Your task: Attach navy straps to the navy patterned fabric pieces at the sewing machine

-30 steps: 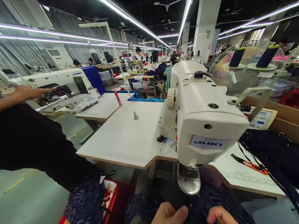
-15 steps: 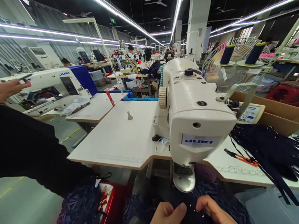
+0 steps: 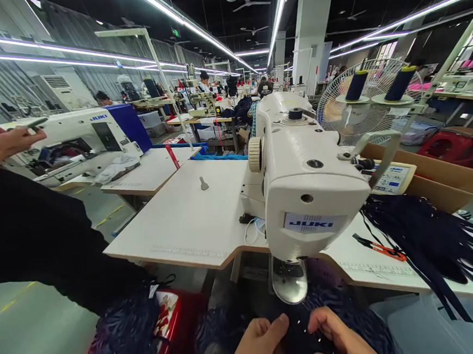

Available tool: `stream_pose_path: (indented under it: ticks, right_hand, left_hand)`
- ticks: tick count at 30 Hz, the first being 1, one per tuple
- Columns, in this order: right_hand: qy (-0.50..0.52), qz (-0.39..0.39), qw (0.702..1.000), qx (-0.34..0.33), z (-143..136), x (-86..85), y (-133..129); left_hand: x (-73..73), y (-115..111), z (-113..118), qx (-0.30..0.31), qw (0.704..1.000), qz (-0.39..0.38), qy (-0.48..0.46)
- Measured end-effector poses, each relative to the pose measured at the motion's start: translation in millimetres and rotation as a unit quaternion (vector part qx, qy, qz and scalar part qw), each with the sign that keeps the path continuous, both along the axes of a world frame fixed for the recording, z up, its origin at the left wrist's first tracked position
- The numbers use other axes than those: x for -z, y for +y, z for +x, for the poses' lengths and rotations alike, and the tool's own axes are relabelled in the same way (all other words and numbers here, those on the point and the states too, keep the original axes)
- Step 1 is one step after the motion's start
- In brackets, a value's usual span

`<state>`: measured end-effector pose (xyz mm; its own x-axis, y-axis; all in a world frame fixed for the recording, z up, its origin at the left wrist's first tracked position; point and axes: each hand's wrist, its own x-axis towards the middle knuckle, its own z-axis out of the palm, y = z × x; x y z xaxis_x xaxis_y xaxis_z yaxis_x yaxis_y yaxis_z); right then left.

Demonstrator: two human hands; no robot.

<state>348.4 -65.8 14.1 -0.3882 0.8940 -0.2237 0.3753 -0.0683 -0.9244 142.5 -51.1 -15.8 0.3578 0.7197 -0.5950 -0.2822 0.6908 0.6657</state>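
Note:
Dark navy fabric point(image 3: 304, 338) lies between my two hands, low in the picture below the sewing machine. My left hand point(image 3: 260, 341) is closed on its left side, thumb pressed against curled fingers. On the other side my right hand point(image 3: 336, 330) pinches the cloth with bent fingers. Just above them hangs the front end of a white sewing machine point(image 3: 313, 193), with a shiny metal guard point(image 3: 289, 282) under its head. More navy patterned cloth spreads in the dim space around my hands. My lower fingers are partly cut off by the frame edge.
Orange-handled thread snips point(image 3: 383, 250) and dark fabric strips point(image 3: 425, 238) rest on the right table. A small metal piece point(image 3: 203, 184) lies on the left table point(image 3: 182, 219). At left, a person's hand point(image 3: 10, 144) holds something thin; navy cloth point(image 3: 126, 333) sits on a red stool.
The view has shifted very slightly. Both my hands stay at the fabric, with only small finger movement. The other person's hand has hardly moved.

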Motion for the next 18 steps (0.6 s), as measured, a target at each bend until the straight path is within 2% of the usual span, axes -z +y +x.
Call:
stream_pose_path:
  ticks: [3,7,11,14,18]
  right_hand:
    - [-0.017,-0.003,1.0,0.001,-1.7,-5.6,0.5]
    - [-0.035,0.005,0.999,-0.006,-0.9,-5.4,-0.4]
    - [-0.048,0.019,0.999,-0.016,0.4,-1.6,-0.3]
    - [-0.048,0.034,0.998,0.001,-0.3,-2.2,-0.3]
    - [-0.033,0.036,0.999,0.012,-0.5,-4.0,-1.4]
  left_hand:
    - [0.5,-0.3,-2.1,-0.005,1.0,-0.006,0.003]
    - [-1.3,-0.4,-2.0,0.019,1.0,0.015,0.012]
    - [-10.3,1.0,1.4,0.055,0.993,0.095,-0.041]
    - [-14.2,2.4,3.4,0.078,0.982,0.155,-0.074]
    - [-7.1,1.8,6.0,0.066,0.982,0.154,-0.086]
